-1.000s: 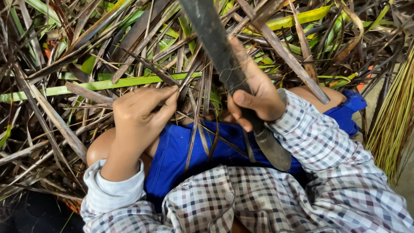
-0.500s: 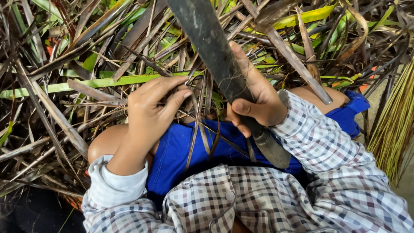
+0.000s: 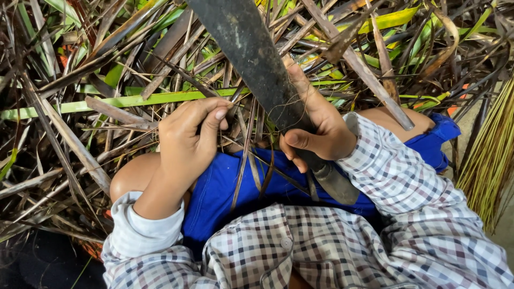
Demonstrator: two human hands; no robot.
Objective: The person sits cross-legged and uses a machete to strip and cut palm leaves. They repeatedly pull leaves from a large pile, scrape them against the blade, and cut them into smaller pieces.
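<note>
Firmly, the right hand [image 3: 316, 131] wraps its fingers around one broad, dark, worn metal blade [image 3: 257, 59], gripping where blade meets handle above the blue shorts [image 3: 235, 187]. Beside it, the left hand [image 3: 187, 142] curls its fingers together, pinching thin dry brown leaf strips [image 3: 249, 144] that hang over the lap. One long green leaf [image 3: 118, 101] lies across the heap behind.

Hemmed in ahead and to both sides by a dense tangle of dry and green leaves [image 3: 123, 101]. Blocked at centre by the dark blade [image 3: 251, 59] slanting up between the hands. Open only near the lap, over blue cloth [image 3: 241, 187]. Barred at right by a bundle of thin sticks [image 3: 490, 155].
</note>
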